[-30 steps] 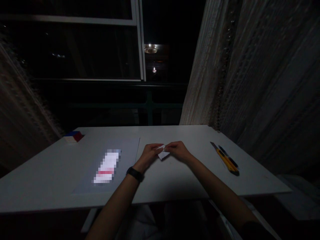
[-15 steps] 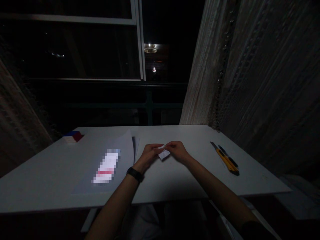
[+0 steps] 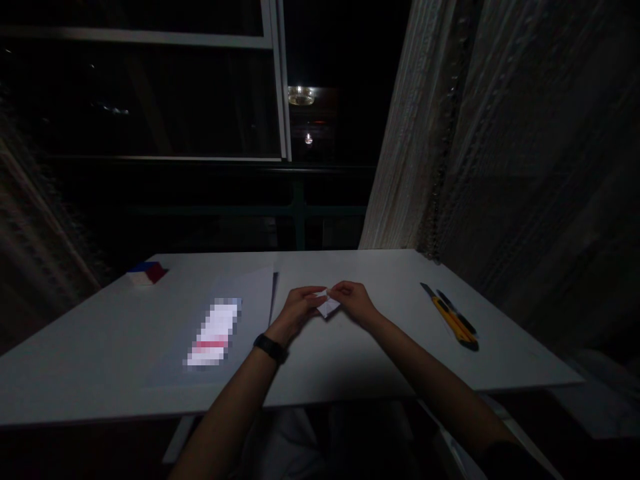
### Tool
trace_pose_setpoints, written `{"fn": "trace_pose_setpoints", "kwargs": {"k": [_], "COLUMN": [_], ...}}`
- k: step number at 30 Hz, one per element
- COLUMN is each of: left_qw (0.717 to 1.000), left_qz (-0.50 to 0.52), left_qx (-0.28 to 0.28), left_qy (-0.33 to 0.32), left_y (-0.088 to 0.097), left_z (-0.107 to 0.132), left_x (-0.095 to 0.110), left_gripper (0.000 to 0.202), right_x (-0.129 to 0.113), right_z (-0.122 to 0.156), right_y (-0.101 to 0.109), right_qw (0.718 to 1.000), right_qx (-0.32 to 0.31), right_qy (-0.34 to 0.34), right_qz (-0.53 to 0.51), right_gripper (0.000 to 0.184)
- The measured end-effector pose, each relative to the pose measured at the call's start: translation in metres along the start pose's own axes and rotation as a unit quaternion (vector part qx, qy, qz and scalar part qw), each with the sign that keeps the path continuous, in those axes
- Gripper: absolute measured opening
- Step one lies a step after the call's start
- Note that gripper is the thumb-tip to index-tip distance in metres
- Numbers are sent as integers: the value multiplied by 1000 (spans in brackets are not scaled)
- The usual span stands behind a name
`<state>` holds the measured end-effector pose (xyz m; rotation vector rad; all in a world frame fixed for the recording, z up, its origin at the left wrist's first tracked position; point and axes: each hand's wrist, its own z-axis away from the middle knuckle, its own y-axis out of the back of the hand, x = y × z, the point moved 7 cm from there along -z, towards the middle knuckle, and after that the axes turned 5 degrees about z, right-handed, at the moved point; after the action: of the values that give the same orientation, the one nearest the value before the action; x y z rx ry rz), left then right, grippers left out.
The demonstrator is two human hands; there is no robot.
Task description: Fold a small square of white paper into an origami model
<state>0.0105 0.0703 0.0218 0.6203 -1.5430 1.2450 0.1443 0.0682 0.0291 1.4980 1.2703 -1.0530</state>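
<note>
A small folded piece of white paper (image 3: 328, 305) is pinched between both my hands just above the white table (image 3: 350, 360). My left hand (image 3: 297, 309), with a dark watch on its wrist, grips the paper's left side with curled fingers. My right hand (image 3: 353, 301) grips the right side, fingers closed on it. The room is dim, so the folds are hard to make out.
A sheet of paper (image 3: 250, 293) with a blurred patch lies left of my hands. A yellow utility knife (image 3: 447, 317) and a dark pen (image 3: 457, 313) lie at the right. A red and blue block (image 3: 146, 272) sits at the far left corner. Curtains hang on both sides.
The sheet's far right corner, lifted half a second ago, has settled back almost flat. My hands have shifted very slightly on the folded paper.
</note>
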Motion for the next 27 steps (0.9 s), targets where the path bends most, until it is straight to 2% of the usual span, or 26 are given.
{"fn": "trace_pose_setpoints", "kwargs": {"k": [8, 21, 27], "left_qw": [1000, 1000, 999], "left_qz": [3, -24, -34], "left_qx": [14, 0, 0], "left_qy": [7, -18, -32], "left_y": [1, -4, -5], "left_z": [1, 4, 5], "left_x": [2, 7, 10], "left_gripper": [42, 51, 54], "right_x": [-6, -5, -5], "right_z": [0, 1, 1], "right_y": [2, -1, 1], "right_qw": [999, 999, 999], "right_qx": [-17, -44, -34], "right_qy": [25, 16, 20], "right_qz": [25, -21, -35], "right_gripper": [21, 21, 21]}}
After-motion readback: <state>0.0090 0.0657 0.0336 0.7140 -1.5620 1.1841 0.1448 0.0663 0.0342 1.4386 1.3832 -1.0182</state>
